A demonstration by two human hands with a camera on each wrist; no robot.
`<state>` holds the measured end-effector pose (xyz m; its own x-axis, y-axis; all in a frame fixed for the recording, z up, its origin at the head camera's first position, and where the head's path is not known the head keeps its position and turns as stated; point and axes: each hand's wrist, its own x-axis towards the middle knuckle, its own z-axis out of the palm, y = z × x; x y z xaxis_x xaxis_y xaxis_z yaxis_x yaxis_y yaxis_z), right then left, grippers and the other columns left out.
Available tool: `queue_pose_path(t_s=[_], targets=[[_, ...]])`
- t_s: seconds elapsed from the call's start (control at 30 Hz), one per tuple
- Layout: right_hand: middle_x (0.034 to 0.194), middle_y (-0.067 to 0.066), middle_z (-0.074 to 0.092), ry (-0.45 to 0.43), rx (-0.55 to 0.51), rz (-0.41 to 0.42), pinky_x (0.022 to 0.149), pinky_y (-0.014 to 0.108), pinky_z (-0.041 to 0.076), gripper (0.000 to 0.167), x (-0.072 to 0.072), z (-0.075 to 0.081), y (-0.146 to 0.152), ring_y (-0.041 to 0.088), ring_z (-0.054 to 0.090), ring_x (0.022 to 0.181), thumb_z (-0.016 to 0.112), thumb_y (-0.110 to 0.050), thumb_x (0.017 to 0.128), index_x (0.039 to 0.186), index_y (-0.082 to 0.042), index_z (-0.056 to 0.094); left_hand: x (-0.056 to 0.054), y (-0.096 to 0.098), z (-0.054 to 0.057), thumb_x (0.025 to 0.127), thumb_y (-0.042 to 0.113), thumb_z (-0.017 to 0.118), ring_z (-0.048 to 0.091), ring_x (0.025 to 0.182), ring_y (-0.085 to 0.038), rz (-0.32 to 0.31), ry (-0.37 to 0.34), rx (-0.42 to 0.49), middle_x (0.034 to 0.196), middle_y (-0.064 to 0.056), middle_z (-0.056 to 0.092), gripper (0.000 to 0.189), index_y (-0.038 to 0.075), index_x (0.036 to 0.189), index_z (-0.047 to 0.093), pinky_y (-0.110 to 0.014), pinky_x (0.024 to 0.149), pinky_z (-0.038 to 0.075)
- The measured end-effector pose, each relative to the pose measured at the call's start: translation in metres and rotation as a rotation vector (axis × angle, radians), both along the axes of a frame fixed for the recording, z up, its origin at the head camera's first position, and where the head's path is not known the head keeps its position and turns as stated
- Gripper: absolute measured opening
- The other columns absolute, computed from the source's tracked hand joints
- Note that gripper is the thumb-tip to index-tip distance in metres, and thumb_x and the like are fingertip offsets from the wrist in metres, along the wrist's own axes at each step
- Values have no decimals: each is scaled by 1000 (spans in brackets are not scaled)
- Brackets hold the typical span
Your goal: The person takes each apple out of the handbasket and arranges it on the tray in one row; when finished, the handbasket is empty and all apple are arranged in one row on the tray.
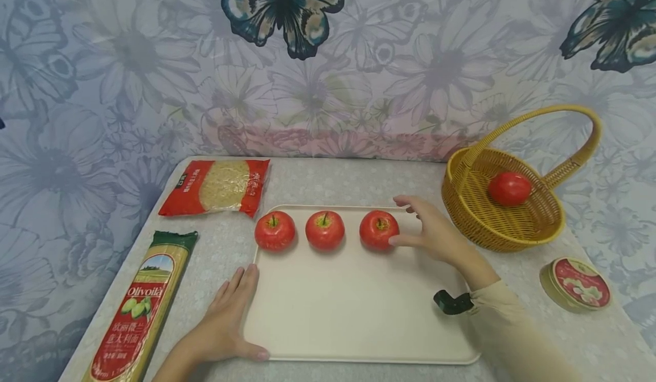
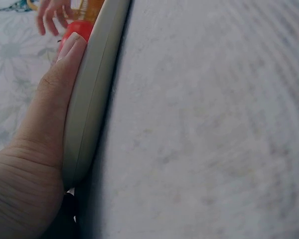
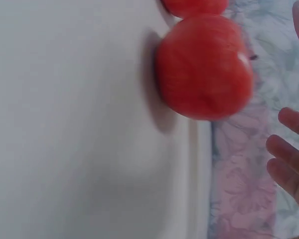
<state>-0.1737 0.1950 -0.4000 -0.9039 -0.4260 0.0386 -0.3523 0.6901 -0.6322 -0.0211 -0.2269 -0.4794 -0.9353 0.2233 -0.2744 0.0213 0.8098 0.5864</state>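
Observation:
Three red apples stand in a row along the far side of a cream tray (image 1: 359,308): a left one (image 1: 275,231), a middle one (image 1: 325,231) and a right one (image 1: 378,229). My right hand (image 1: 438,237) hovers just right of the right apple, fingers spread and thumb close to its side. The right wrist view shows those fingers apart from the apple (image 3: 204,67), holding nothing. On the tray's left edge rests my left hand (image 1: 225,319), its fingers extended and its thumb at the near left corner. That thumb lies along the tray's rim (image 2: 87,119) in the left wrist view.
At the back right stands a yellow wicker basket (image 1: 474,220) with a tall handle and one red fruit (image 1: 509,188) inside. A round tin (image 1: 579,282) sits nearer. Leftward lie a red pasta bag (image 1: 222,187) and a long spaghetti packet (image 1: 138,308).

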Motion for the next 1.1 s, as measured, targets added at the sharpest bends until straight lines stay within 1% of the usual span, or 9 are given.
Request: queue_pose_path(t_s=[0.2, 0.33, 0.43, 0.5, 0.6, 0.7, 0.77, 0.93, 1.1], targets=[[142, 13, 52, 61, -29, -26, 106, 58, 41, 81, 6, 28, 28, 34, 50, 127, 82, -41, 80, 145, -10, 44, -1, 0, 3, 40, 76, 85, -5, 154, -39, -7, 7, -12, 168, -14, 4, 159, 15, 161, 2, -54, 124, -7], [142, 15, 52, 86, -8, -79, 105, 59, 42, 77, 4, 44, 50, 38, 51, 126, 81, -39, 81, 143, -8, 47, -1, 0, 5, 41, 78, 84, -3, 154, -42, -21, 30, -16, 168, -17, 5, 159, 13, 161, 3, -63, 121, -1], [142, 14, 52, 107, 5, -118, 104, 58, 42, 73, 1, 52, 67, 37, 52, 126, 81, -37, 82, 141, -8, 48, -1, 0, 5, 41, 78, 84, -4, 154, -42, -24, 34, -11, 168, -16, 4, 158, 14, 161, 3, -62, 121, -1], [142, 13, 52, 115, 15, -141, 102, 57, 42, 71, -4, 56, 80, 37, 51, 126, 80, -37, 83, 140, -8, 48, 0, -1, 4, 41, 78, 84, -3, 154, -42, -26, 37, -4, 168, -16, 4, 158, 14, 161, 3, -58, 123, -6], [141, 15, 51, 106, 45, -177, 100, 57, 42, 69, -11, 61, 99, 37, 50, 124, 76, -40, 87, 140, -8, 48, 0, -1, 2, 41, 79, 83, -4, 154, -41, -22, 34, -4, 168, -15, 4, 158, 16, 161, 2, -41, 123, -17], [140, 18, 51, 79, 85, -210, 97, 59, 43, 68, -20, 66, 117, 39, 50, 121, 72, -44, 89, 141, -8, 47, -1, 0, 1, 40, 79, 83, -5, 154, -39, -19, 26, -13, 168, -13, 3, 159, 17, 161, 1, -24, 117, -22], [141, 21, 49, 51, 111, -222, 96, 62, 43, 71, -29, 68, 128, 42, 50, 121, 71, -46, 89, 142, -6, 46, 0, 0, 1, 40, 78, 83, -5, 154, -40, -16, 21, -10, 168, -14, 3, 159, 16, 161, 1, -24, 117, -23], [147, 26, 42, -45, 174, -233, 103, 67, 36, 80, -53, 70, 149, 47, 41, 130, 67, -51, 90, 146, -3, 39, 0, 0, 0, 41, 77, 84, -5, 154, -41, -10, 8, -4, 168, -15, 3, 158, 16, 161, 1, -34, 121, -21], [148, 32, 38, -103, 244, -220, 105, 69, 32, 85, -74, 68, 162, 52, 37, 131, 66, -52, 91, 148, 2, 34, 1, 0, 0, 40, 78, 83, -3, 154, -41, -17, 31, -8, 168, -15, 4, 159, 15, 161, 2, -20, 114, -24]])
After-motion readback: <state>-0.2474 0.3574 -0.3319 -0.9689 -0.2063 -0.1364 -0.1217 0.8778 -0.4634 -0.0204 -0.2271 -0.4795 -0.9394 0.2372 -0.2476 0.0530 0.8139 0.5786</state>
